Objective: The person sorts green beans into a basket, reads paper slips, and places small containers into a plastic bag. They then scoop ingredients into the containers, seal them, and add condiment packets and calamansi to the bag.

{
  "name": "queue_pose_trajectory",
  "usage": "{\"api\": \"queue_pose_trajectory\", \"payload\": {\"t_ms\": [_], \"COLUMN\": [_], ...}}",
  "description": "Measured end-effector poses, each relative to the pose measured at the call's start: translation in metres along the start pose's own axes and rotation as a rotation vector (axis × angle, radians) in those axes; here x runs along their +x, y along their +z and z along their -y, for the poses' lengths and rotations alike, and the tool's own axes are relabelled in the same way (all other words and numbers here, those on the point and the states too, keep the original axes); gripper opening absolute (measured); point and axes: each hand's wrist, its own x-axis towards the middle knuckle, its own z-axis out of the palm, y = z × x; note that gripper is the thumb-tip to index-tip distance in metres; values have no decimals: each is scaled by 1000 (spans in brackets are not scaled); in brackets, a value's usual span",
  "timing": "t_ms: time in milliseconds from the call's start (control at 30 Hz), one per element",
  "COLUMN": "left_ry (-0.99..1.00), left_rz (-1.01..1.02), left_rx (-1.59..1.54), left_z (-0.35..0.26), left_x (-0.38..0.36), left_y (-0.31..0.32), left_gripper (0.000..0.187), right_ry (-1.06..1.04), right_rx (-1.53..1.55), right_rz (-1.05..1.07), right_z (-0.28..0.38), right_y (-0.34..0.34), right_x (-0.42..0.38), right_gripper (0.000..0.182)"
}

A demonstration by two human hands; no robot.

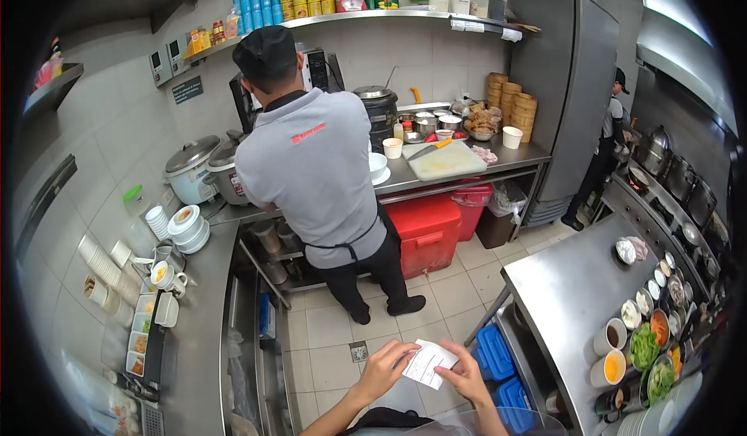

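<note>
A small white printed paper slip point(425, 364) is held up in front of me, above the tiled floor. My left hand point(388, 367) pinches its left edge between thumb and fingers. The slip's right side is gripped by my right hand point(464, 374), with the thumb on its front face. Lines of print show on the paper, too small to read. Both forearms reach up from the bottom of the view.
A co-worker in a grey shirt point(311, 171) stands facing the back counter, and another person point(608, 140) is by the stove. On my right is a steel table point(560, 280) with bowls of vegetables; a left counter point(198, 311) holds stacked cups. A red cooler point(424, 234) sits under the back counter.
</note>
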Motion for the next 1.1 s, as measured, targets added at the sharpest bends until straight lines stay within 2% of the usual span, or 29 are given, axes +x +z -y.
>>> {"api": "queue_pose_trajectory", "payload": {"t_ms": [33,133,167,267,300,400,467,600,667,700,833,933,1100], "left_ry": [0,14,23,30,15,-4,-19,63,87,76,89,163,50], "left_rz": [-18,-24,-11,3,-33,-71,-68,-12,56,49,102,75,43], "left_rx": [1,6,13,-2,-45,-168,-220,-192,-137,-156,-166,-54,-98], "left_z": [5,26,36,58,65,90,93,103,107,105,111,112,111], "left_x": [10,38,48,83,98,144,177,228,242,249,280,307,327], "left_y": [2,-1,-4,-12,-8,5,13,40,56,66,103,117,127], "left_gripper": [20,20,20,22,24,38,39,35,30,21,17,16,15], "right_ry": [-96,-159,-88,-81,-90,-296,-200,-267,-272,-294,-329,-330,-303], "right_rx": [-87,-404,-431,-279,-392,-392,-291,-264,-215,-169,-127,-84,-18], "right_rz": [82,214,173,175,182,-37,-271,-456,-470,-459,-448,-457,-421], "right_z": [-7,-12,-9,-1,-1,3,20,46,55,60,85,96,85], "right_y": [-7,-17,-14,-15,-24,-50,-67,-118,-140,-150,-191,-210,-234], "right_x": [14,54,65,105,118,156,181,224,233,242,275,294,326], "right_gripper": [36,28,26,26,26,32,42,51,52,52,50,47,39]}}
